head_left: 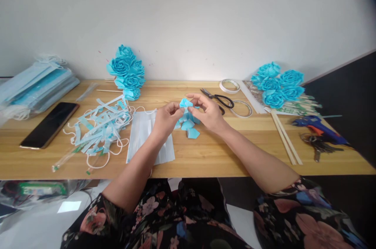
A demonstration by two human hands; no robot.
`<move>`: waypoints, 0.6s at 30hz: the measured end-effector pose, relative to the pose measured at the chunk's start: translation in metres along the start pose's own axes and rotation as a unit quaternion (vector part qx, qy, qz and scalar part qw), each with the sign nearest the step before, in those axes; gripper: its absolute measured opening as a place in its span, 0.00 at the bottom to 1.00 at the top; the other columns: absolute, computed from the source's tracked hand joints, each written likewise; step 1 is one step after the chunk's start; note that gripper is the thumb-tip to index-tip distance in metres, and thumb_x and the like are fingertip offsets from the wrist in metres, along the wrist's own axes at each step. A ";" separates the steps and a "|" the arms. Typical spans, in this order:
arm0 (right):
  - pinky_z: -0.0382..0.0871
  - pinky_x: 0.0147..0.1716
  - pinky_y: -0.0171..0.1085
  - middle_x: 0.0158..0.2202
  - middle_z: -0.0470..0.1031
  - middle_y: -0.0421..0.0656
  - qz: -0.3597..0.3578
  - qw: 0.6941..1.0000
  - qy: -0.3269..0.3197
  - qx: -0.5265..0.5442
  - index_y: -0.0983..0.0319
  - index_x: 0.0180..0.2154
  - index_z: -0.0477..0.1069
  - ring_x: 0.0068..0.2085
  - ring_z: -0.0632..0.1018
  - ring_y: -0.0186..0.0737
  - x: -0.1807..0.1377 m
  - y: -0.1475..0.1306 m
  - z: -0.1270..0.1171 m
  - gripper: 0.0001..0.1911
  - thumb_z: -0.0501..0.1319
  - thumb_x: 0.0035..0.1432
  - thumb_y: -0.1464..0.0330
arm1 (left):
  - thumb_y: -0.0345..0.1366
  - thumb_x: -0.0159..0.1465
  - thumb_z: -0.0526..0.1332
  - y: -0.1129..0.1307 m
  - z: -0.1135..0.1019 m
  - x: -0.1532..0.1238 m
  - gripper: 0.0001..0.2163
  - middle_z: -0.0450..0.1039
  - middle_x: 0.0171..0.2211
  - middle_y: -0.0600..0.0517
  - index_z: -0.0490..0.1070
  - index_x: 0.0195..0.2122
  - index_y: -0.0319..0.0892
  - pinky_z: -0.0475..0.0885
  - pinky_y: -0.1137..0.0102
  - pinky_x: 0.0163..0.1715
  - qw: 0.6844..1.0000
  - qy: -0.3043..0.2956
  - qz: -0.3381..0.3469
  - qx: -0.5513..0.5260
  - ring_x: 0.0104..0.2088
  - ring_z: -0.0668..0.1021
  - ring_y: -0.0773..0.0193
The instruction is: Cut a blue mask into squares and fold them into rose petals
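Observation:
My left hand (167,118) and my right hand (207,112) meet above the middle of the wooden table (205,155). Both pinch a small blue folded piece (186,103) between their fingertips. Under it lie a few more blue cut pieces (190,128). A white face mask (143,133) lies flat beneath my left wrist. A pile of cut mask strips and ear loops (100,127) sits to the left of it.
Blue fabric roses stand at the back left (127,71) and lie on sticks at the right (277,84). Scissors (219,98), tape rolls (230,85), a glue gun (317,125), keys (319,145), a phone (49,123) and stacked masks (35,86) lie around.

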State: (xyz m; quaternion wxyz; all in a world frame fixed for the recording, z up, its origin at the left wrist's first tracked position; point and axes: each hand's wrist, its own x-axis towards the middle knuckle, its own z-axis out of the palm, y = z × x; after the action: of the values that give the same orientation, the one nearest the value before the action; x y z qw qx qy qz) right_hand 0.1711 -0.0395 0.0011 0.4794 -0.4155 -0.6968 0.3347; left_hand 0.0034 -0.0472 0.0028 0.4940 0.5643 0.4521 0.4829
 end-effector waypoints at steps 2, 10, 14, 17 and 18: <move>0.70 0.34 0.36 0.32 0.74 0.39 0.004 1.000 0.003 0.005 0.58 0.51 0.72 0.34 0.75 0.36 0.000 0.001 0.000 0.19 0.62 0.55 0.68 | 0.38 0.55 0.62 0.002 0.000 0.000 0.08 0.65 0.21 0.57 0.67 0.25 0.41 0.61 0.73 0.26 1.000 0.000 -0.003 -0.007 0.24 0.66 0.71; 0.73 0.40 0.40 0.40 0.78 0.42 -0.018 0.999 0.008 0.031 0.58 0.50 0.71 0.41 0.78 0.40 0.000 -0.001 -0.005 0.16 0.58 0.61 0.65 | 0.39 0.56 0.62 0.002 -0.001 0.000 0.07 0.68 0.22 0.56 0.69 0.26 0.41 0.62 0.73 0.27 0.999 0.032 -0.002 -0.005 0.24 0.67 0.70; 0.70 0.41 0.41 0.32 0.77 0.41 -0.144 0.978 0.070 -0.136 0.58 0.36 0.72 0.37 0.77 0.40 -0.002 -0.007 -0.004 0.03 0.60 0.60 0.68 | 0.39 0.57 0.62 -0.001 -0.001 0.001 0.08 0.67 0.22 0.56 0.68 0.26 0.41 0.61 0.73 0.26 0.999 0.045 0.002 -0.004 0.24 0.66 0.70; 0.69 0.39 0.42 0.30 0.76 0.41 -0.196 0.955 0.049 -0.217 0.58 0.32 0.73 0.35 0.76 0.41 -0.001 -0.005 -0.002 0.05 0.59 0.61 0.69 | 0.40 0.57 0.62 -0.001 -0.001 0.001 0.08 0.68 0.23 0.56 0.69 0.26 0.41 0.63 0.73 0.27 1.000 0.029 0.012 -0.003 0.24 0.67 0.70; 0.68 0.38 0.42 0.30 0.77 0.42 -0.199 0.952 0.046 -0.227 0.58 0.33 0.73 0.35 0.76 0.41 0.000 -0.004 -0.001 0.05 0.59 0.62 0.69 | 0.40 0.57 0.62 -0.001 -0.001 0.001 0.08 0.69 0.23 0.56 0.70 0.26 0.41 0.63 0.73 0.28 1.000 0.023 0.013 -0.001 0.24 0.67 0.70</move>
State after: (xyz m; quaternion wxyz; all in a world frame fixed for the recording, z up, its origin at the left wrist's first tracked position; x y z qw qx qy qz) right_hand 0.1715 -0.0414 0.0048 0.4605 -0.3815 -0.8002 0.0464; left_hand 0.0026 -0.0461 0.0024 0.4778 0.5583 0.4555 0.5026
